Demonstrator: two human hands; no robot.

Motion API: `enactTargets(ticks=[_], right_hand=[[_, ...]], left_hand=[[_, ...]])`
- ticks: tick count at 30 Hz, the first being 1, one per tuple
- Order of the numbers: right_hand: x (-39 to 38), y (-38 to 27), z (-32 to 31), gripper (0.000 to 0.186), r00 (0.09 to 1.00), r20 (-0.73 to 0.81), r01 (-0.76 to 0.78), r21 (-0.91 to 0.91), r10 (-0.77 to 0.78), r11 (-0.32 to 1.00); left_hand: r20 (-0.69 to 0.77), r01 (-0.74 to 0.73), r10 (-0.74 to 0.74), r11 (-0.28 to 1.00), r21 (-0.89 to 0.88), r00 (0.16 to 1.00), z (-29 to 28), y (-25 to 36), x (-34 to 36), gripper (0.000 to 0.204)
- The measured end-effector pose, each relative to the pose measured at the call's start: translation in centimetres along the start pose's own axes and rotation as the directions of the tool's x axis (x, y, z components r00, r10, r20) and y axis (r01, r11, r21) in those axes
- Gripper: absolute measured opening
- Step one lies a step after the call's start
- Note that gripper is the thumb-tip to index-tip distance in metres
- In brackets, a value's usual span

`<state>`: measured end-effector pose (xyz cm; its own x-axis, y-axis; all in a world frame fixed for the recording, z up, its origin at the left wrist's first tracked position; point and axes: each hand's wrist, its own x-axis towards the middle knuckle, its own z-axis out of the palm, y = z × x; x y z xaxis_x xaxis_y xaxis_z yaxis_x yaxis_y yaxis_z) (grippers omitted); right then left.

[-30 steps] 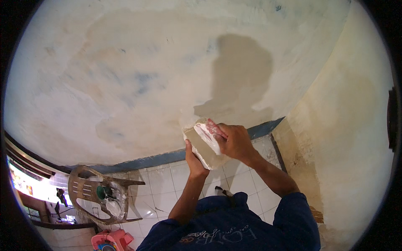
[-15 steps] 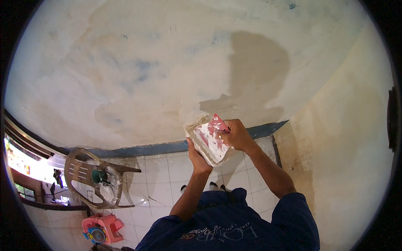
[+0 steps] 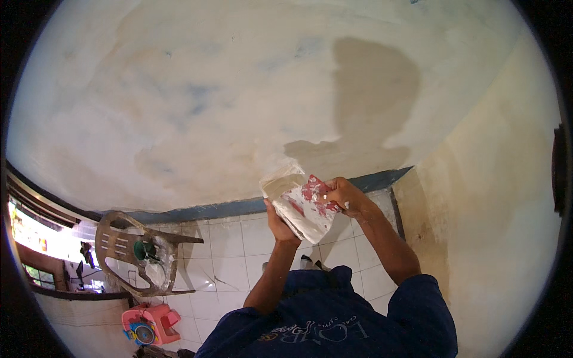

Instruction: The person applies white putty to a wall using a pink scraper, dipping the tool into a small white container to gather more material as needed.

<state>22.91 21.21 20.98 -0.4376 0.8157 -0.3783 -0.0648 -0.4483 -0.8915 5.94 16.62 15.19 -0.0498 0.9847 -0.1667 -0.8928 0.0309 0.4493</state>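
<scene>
My left hand is closed around the near left side of a whitish, putty-smeared rectangular tub, tilted in front of the wall. In my right hand is a red plastic putty spreader, pinched between thumb and fingers and streaked with white putty. The spreader's lower part lies over the tub's mouth, against its right side. How much putty the tub holds is partly hidden by the spreader.
Ahead rises a patchy plastered wall with a blue band along its foot. A second wall meets it on the right. On the tiled floor at left are a brown plastic chair bearing a green container, and a pink toy.
The red spreader and my right hand have shifted slightly right and down over the tub. More of the tub's inside shows at its far left. My left hand keeps its hold.
</scene>
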Motion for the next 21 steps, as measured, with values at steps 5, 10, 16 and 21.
enactTargets(ticks=[5, 10, 16, 21], right_hand=[[-1.2, 2.6, -3.2, 0.026, 0.969, -0.063, 0.247, 0.325, -0.239, 0.913], [-5.7, -10.3, -2.3, 0.033, 0.539, -0.383, 0.839, 0.164, -0.750, 0.519], [-8.6, -26.0, -7.5, 0.015, -0.232, -0.431, 0.443, -0.845, -0.872, 0.300], [-3.4, -29.1, -8.8, 0.021, -0.566, 0.212, -0.266, -0.962, -0.797, -0.066]], left_hand=[[0.129, 0.104, -0.086, 0.985, -0.135, 0.988, -2.9, -0.2, 0.4, 0.068], [0.109, 0.066, -0.058, 0.996, -0.064, 0.992, -8.4, 1.9, 0.9, 0.069], [0.187, 0.129, -0.111, 0.988, -0.087, 0.976, -9.4, 3.7, 0.2, 0.069], [0.182, 0.126, -0.106, 0.987, -0.102, 0.978, -11.3, 3.5, 1.7, 0.069]])
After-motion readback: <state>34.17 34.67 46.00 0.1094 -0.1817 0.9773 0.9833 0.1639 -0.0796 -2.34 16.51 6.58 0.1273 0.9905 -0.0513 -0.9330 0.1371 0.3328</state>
